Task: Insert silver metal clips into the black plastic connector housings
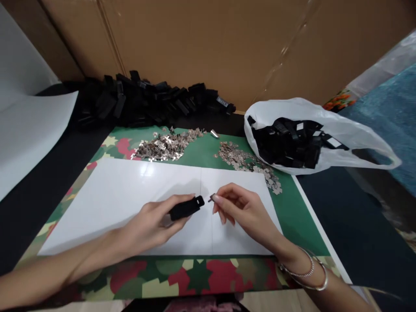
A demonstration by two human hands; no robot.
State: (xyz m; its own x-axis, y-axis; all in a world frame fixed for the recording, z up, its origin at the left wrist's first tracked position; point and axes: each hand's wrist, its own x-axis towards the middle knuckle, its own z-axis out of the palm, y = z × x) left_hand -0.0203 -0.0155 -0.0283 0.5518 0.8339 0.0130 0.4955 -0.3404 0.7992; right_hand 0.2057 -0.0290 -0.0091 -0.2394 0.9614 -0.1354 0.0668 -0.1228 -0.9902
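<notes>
Hands (pixel 158 219), oblong black casing (pixel 186 209), tiny dark piece (pixel 211 198)

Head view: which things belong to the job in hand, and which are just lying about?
Likely the job's: black part in left hand, small piece in right hand, metal pieces, black pile, bagged black parts.
Apparently lying about: silver cylinder, curled white sheet.

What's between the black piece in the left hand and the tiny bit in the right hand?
In the head view, nothing separates the black piece from the tiny bit but a narrow gap, with the white board showing below.
</notes>
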